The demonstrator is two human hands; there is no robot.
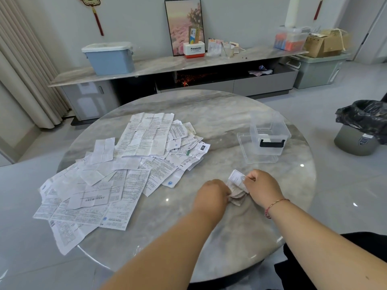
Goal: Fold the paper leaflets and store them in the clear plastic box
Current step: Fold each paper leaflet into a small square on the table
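Down near the front of the round marble table (219, 105), 2 hands at work on 1 small leaflet (236, 186). Left hand (211, 193) curled tight, fingers tucked under and pinching the leaflet's left edge; fingertips themselves hidden behind the knuckles. Right hand (262, 186) likewise curled, thumb and fingers closed on the leaflet's right side, a red string bracelet (274, 206) at the wrist. Leaflet partly folded and crumpled, upper flap sticking up between the hands, lower part resting on the tabletop. Off to the left, well apart from the hands, a loose spread of unfolded leaflets (125, 164) overlapping flat on the table. Beyond the right hand, a clear plastic box (270, 132) with a black handle, standing open, its clear lid (249, 151) lying just beside and partly under it. Box contents: cannot tell.
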